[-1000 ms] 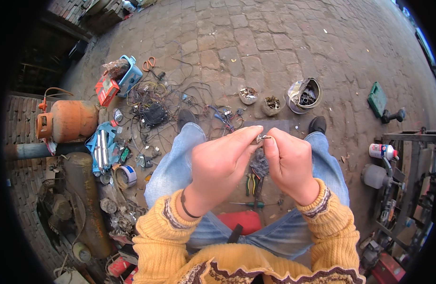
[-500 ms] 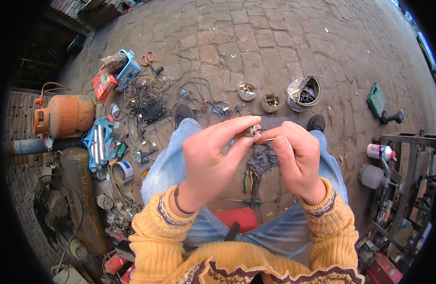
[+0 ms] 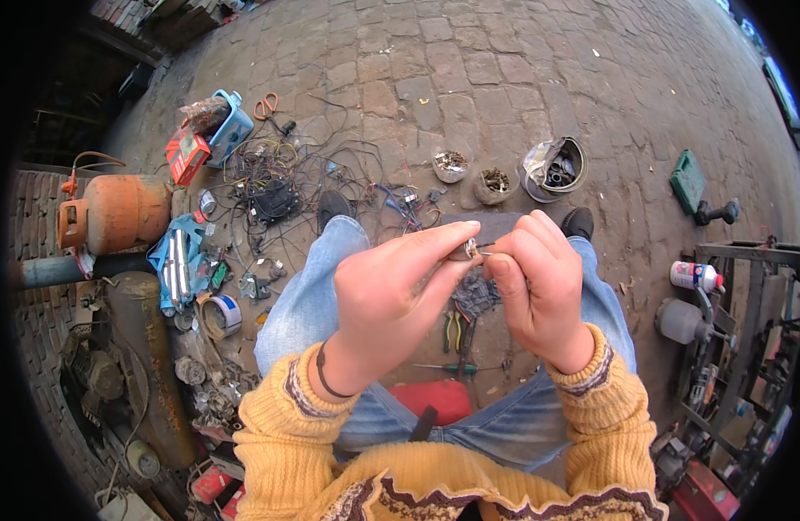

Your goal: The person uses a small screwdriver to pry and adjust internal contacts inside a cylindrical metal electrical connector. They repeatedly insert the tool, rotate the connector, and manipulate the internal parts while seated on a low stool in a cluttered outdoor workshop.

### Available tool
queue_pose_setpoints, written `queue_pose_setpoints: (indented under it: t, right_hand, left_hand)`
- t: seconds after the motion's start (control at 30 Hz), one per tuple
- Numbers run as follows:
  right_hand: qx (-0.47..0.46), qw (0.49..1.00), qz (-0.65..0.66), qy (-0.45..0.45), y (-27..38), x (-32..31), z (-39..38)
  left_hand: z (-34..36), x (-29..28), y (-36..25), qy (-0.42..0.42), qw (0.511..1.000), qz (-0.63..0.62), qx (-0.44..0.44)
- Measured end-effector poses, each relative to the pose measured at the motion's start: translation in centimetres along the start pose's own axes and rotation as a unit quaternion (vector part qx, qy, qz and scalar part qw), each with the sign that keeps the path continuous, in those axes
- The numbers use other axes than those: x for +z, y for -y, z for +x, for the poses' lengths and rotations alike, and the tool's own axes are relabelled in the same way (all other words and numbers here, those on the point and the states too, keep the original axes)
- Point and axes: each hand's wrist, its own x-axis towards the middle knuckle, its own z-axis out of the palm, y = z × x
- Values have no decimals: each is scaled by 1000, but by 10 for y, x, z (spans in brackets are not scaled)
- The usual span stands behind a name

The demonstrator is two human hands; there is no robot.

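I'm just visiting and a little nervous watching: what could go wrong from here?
The small part pinched in the left hand might slip and drop toward the yellow-handled tool below. The thin piece in the right hand sits close to the left fingertips, so a slip might prick them.

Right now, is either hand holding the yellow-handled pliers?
No, the yellow-handled pliers lie on the ground while left hand and right hand pinch small parts.

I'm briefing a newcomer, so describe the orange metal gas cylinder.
Find the brown brick wall at far left. Just above the bluish-grey metal pipe is the rounded orange metal gas cylinder, set apart by colour from the rusty brown cylinder below.
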Motion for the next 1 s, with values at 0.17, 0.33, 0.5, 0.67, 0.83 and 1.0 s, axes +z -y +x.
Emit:
queue_pose_setpoints:
  t: [0.17, 0.33, 0.5, 0.67, 0.83, 1.0]
  right_hand:
    - [2, 1000, -6, 0, 1, 1, 0]
    - [10, 1000, -11, -2, 2, 4, 0]
    - [37, 999, 8, 17, 2, 4, -5]
    - [38, 999, 23, 17, 1, 8, -11]
    - [18, 1000, 15, 5, 1, 13, -14]
    - [10, 998, 60, -25, 0, 11, -9]
  left_hand:
    - [0, -1, -1, 0, 1000, 15, 16]
    - [0, -2, 1, 7, 1000, 15, 19]
    - [-3, -2, 1, 17, 998, 38, 39]
    - [-11, 2, -2, 22, 999, 32, 23]
    - [-13, 7, 1, 8, 999, 21, 36]
    - [-9, 5, -2, -10, 999, -30, -10]
